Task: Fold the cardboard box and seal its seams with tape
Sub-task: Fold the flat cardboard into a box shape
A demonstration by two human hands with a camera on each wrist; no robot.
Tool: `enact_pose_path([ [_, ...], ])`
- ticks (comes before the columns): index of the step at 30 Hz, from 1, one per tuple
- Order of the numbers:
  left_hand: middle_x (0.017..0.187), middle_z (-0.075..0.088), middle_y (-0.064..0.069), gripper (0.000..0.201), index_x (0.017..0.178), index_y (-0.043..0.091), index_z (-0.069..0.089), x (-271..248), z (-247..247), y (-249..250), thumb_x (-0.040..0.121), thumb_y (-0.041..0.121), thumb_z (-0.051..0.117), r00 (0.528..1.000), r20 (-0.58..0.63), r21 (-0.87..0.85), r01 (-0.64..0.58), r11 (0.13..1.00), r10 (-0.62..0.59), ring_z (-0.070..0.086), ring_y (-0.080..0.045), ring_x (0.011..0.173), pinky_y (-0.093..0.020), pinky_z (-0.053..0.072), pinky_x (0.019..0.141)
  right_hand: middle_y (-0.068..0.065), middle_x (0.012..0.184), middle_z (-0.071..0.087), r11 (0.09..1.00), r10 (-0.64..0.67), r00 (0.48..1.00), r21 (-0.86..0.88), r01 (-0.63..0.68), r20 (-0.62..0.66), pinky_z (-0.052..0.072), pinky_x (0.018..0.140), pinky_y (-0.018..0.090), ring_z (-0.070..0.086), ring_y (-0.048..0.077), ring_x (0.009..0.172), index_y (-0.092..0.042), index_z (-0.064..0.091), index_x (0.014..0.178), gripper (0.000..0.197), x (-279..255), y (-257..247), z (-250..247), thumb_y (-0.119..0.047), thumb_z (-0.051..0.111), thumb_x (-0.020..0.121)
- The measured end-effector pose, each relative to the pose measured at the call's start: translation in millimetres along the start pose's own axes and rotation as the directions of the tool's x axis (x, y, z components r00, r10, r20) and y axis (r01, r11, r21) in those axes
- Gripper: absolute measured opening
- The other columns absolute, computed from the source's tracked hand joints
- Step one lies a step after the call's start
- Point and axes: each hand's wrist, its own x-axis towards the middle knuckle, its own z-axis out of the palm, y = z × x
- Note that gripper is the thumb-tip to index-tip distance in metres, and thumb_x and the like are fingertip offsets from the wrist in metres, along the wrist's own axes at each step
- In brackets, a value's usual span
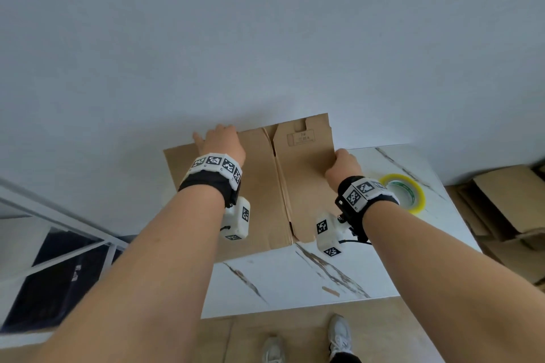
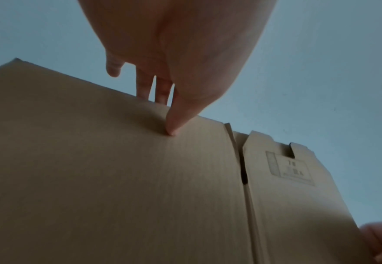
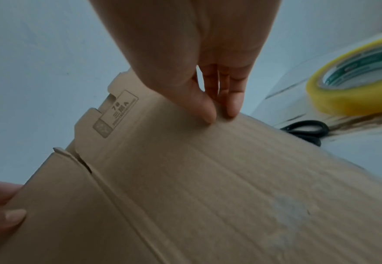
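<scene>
Box: the flat cardboard box (image 1: 259, 186) lies on the table (image 1: 295, 280) by the tape (image 1: 405, 191).
Left hand (image 1: 222, 141): you pinch its far edge.
Right hand (image 1: 343, 166): you pinch its right edge.
Feel: light, bendy; hold the edges.

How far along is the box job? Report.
Done: nothing folded or taped; the cardboard box is flat on the table. In hand: the left hand and right hand pinch its edges. Left: folding it up and sealing the seams; the tape roll lies untouched beside it.
</scene>
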Motion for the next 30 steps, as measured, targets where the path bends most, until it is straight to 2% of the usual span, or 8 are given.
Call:
enact_pose_path([
  [4, 0.122, 0.062, -0.01, 0.034, 0.118, 0.015, 0.063, -9.8, -21.6, -11.0, 0.09, 0.006, 0.047, 1.0, 0.01, -0.18, -0.026, 0.983, 0.028, 0.059, -0.032, 0.11, -0.038, 0.048, 0.093, 0.017, 0.131, 0.05, 0.998, -0.01, 1.0, 0.069, 0.01, -0.001, 0.048, 0.096, 0.046, 0.054, 0.035, 0.116, -0.007, 0.04, 0.135, 0.049, -16.1, -15.6, -8.6, -0.009, 0.051, 0.088],
  [11, 0.118, 0.063, -0.01, 0.033, 0.113, 0.015, 0.064, -26.0, -39.3, -14.2, 0.088, 0.002, 0.046, 0.991, 0.011, -0.295, -0.125, 0.947, 0.134, 0.06, -0.033, 0.106, -0.038, 0.049, 0.091, 0.014, 0.138, 0.039, 0.968, -0.081, 0.978, 0.218, 0.123, -0.19, 0.048, 0.096, 0.045, 0.052, 0.034, 0.117, -0.016, 0.03, 0.146, 0.061, -41.4, -43.6, -28.0, -0.009, 0.048, 0.087],
  [14, 0.118, 0.062, -0.008, 0.032, 0.11, 0.017, 0.063, -31.3, -42.6, -10.6, 0.089, 0.002, 0.045, 0.986, -0.018, -0.311, -0.161, 0.937, 0.163, 0.059, -0.031, 0.106, -0.037, 0.049, 0.091, 0.01, 0.139, 0.038, 0.952, -0.179, 0.927, 0.179, 0.247, -0.329, 0.044, 0.099, 0.041, 0.041, 0.03, 0.125, -0.017, 0.035, 0.143, 0.055, -55.3, -53.9, -34.9, -0.008, 0.046, 0.089],
  [17, 0.118, 0.061, -0.008, 0.033, 0.11, 0.017, 0.063, -36.3, -41.1, -6.8, 0.089, 0.0, 0.046, 0.977, -0.04, -0.304, -0.213, 0.929, 0.211, 0.059, -0.029, 0.105, -0.035, 0.048, 0.087, 0.007, 0.135, 0.046, 0.919, -0.355, 0.822, -0.004, 0.395, -0.445, 0.04, 0.101, 0.037, 0.038, 0.025, 0.126, -0.018, 0.049, 0.134, 0.046, -66.4, -61.3, -36.4, -0.008, 0.047, 0.089],
  [19, 0.115, 0.062, -0.009, 0.032, 0.109, 0.017, 0.064, -40.5, -39.5, -3.2, 0.089, -0.001, 0.046, 0.966, -0.071, -0.301, -0.257, 0.918, 0.248, 0.06, -0.029, 0.102, -0.034, 0.048, 0.084, 0.003, 0.129, 0.053, 0.901, -0.419, 0.803, -0.084, 0.426, -0.423, 0.039, 0.101, 0.038, 0.042, 0.023, 0.124, -0.021, 0.059, 0.124, 0.034, -69.1, -64.9, -37.6, -0.016, 0.048, 0.091],
  [23, 0.112, 0.057, -0.012, 0.033, 0.108, 0.016, 0.067, -43.6, -38.2, 5.8, 0.088, -0.001, 0.047, 0.948, -0.142, -0.317, -0.315, 0.895, 0.283, 0.057, -0.03, 0.103, -0.033, 0.046, 0.083, 0.003, 0.114, 0.066, 0.909, -0.418, 0.89, -0.072, 0.411, -0.183, 0.049, 0.092, 0.039, 0.06, 0.023, 0.105, -0.017, 0.068, 0.111, 0.029, -71.2, -68.7, -44.3, -0.021, 0.043, 0.096],
  [26, 0.112, 0.06, -0.01, 0.035, 0.109, 0.018, 0.069, -46.6, -38.6, 10.4, 0.087, 0.002, 0.048, 0.951, -0.194, -0.324, -0.295, 0.899, 0.242, 0.056, -0.028, 0.107, -0.034, 0.048, 0.09, 0.004, 0.095, 0.071, 0.907, -0.421, 0.903, -0.018, 0.421, -0.091, 0.058, 0.078, 0.039, 0.068, 0.024, 0.082, -0.013, 0.071, 0.095, 0.027, -73.4, -66.1, -52.7, -0.02, 0.045, 0.093],
  [30, 0.124, 0.057, -0.003, 0.036, 0.119, 0.025, 0.066, -60.8, -36.3, 21.4, 0.089, 0.017, 0.049, 0.941, -0.296, -0.248, -0.244, 0.938, 0.166, 0.043, -0.023, 0.122, -0.034, 0.037, 0.1, 0.002, 0.099, 0.071, 0.905, -0.425, 0.905, -0.018, 0.425, 0.011, 0.051, 0.071, 0.027, 0.065, 0.019, 0.086, -0.015, 0.074, 0.094, 0.024, -70.6, -64.8, -68.8, -0.013, 0.05, 0.088],
])
